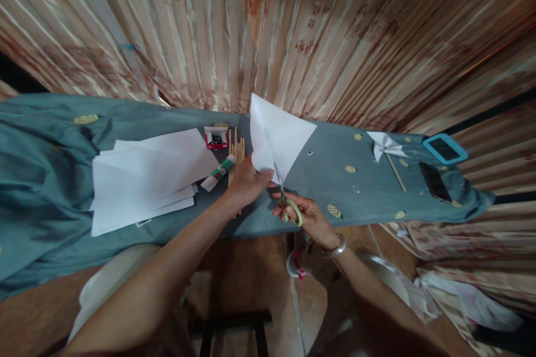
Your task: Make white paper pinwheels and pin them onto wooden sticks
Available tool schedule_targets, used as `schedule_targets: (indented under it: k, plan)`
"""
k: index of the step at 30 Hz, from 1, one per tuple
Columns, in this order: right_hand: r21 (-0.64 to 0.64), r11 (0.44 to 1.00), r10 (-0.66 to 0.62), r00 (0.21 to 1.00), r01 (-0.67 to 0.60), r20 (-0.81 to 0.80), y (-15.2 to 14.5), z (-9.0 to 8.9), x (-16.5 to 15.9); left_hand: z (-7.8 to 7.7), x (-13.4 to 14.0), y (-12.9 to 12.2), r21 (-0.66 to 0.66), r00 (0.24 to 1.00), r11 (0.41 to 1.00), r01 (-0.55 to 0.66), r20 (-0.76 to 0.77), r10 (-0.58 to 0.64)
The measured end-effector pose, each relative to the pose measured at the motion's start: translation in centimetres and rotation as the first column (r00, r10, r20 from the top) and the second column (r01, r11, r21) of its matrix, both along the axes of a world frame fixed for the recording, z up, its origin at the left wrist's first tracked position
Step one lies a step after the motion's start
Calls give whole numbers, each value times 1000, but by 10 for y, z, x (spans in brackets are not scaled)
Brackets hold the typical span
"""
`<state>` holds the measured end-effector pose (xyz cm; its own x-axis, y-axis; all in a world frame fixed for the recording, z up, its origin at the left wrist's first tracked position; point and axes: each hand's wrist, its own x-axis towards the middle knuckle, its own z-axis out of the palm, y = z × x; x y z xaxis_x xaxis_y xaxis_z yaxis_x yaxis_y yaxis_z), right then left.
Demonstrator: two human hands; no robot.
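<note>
My left hand (pixel 250 180) grips a white sheet of paper (pixel 288 133) by its near corner, thumb on top. The paper is raised above the cloth, with a faint crease across it. In my right hand (pixel 307 213) is a pair of scissors (pixel 293 213) with pale green handles, fingers through the loops. Their blades lie at the paper's near corner, close to my left thumb, pointing inward. Just left of my left hand are several wooden sticks (pixel 235 148), partly hidden by that hand, and a green and white glue tube (pixel 218 173).
A stack of white paper (pixel 146 173) lies at left, beside a small red box (pixel 216 138) of dark pieces. To the right are a paper pinwheel (pixel 385 146) on a stick, a black phone (pixel 435 181) and a blue-framed device (pixel 445 149). A pleated curtain (pixel 268 28) hangs behind the cloth-covered table (pixel 326 178).
</note>
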<state>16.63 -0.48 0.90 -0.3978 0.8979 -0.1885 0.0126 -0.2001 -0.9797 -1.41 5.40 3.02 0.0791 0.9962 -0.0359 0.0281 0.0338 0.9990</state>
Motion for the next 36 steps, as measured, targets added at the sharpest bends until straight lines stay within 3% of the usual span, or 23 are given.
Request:
schedule_targets:
  k: [16,36]
  plan:
    - [67,998,13,1000,-12,-7,0,0,-1,5,4,-6,-40,1000,999,-1,-14,1]
    - [17,999,-40,999,41,-36,1,-2,-1,-2,5,-5,-4,1000,1000,3,-17,-3]
